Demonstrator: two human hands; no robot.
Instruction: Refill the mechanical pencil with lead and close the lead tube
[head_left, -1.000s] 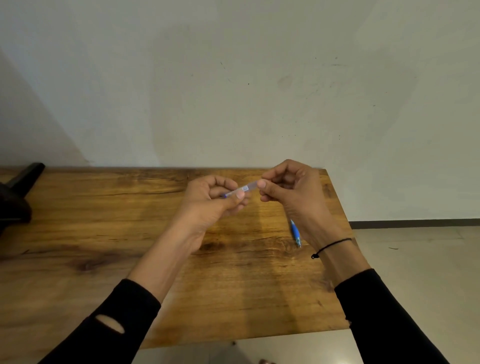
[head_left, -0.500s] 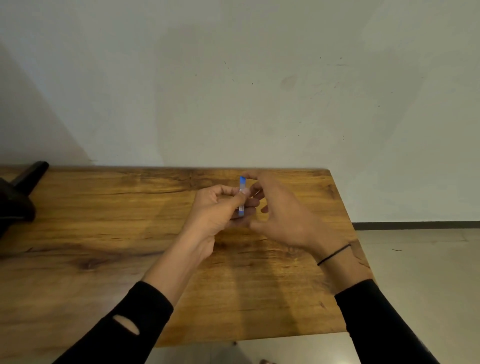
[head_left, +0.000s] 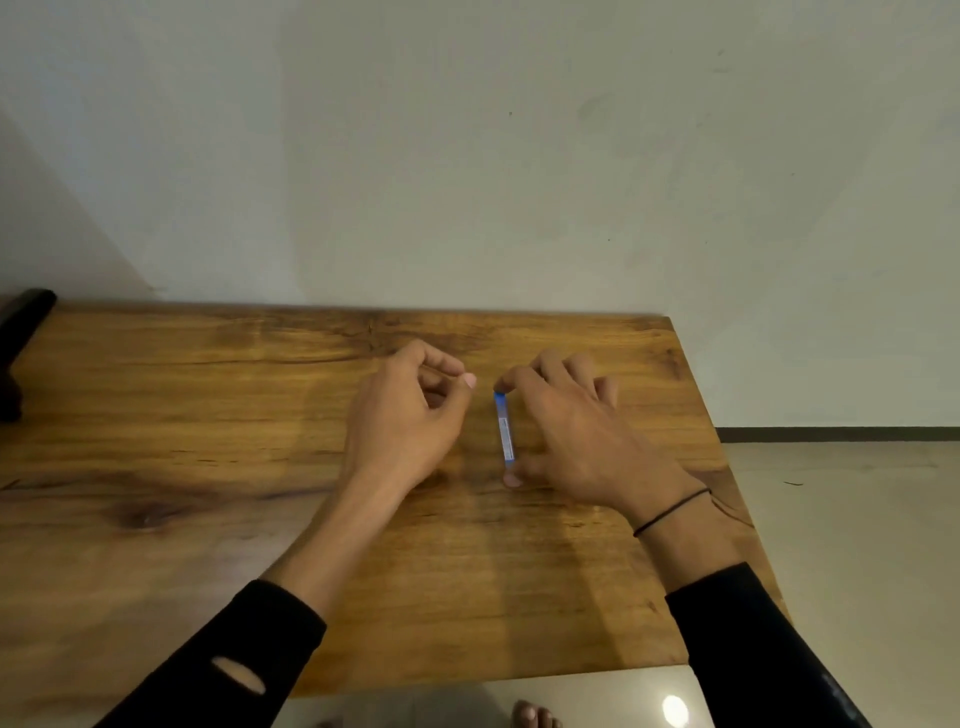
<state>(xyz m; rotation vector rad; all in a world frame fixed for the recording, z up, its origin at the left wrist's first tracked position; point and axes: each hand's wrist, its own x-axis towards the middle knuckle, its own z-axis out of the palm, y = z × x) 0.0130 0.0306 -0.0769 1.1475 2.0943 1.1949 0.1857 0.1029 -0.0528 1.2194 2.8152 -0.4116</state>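
- Head view: we see the lead tube (head_left: 504, 427) just right of the frame's centre, a slim clear plastic stick with a blue cap end at the top, a pale printed label along its body and a blue end at the bottom. It runs nearly straight up and down in the picture.
- We cannot tell whether any lead is inside the tube; it is too small and slightly blurred.
- The right hand (head_left: 574, 441) holds the tube lengthwise: a fingertip presses on the top blue end and the thumb closes on the bottom end, the other fingers spread loosely to the right over the wood.
- The left hand (head_left: 410, 415), left of the tube and apart from it, is curled into a loose fist with thumb and forefinger pinched together; we cannot tell whether anything sits in that pinch.
- The table (head_left: 208, 441) is a wooden slab with strong brown grain, dark knots and a smooth, faintly glossy top, filling the lower half of the frame.
- The mechanical pencil is not visible to us here.
- Both forearms wear black sleeves (head_left: 753, 639); a thin black cord bracelet (head_left: 670, 512) rings the right wrist.
- A dark, rounded object (head_left: 21, 332) sits at the left edge, against a plain pale wall (head_left: 467, 156).
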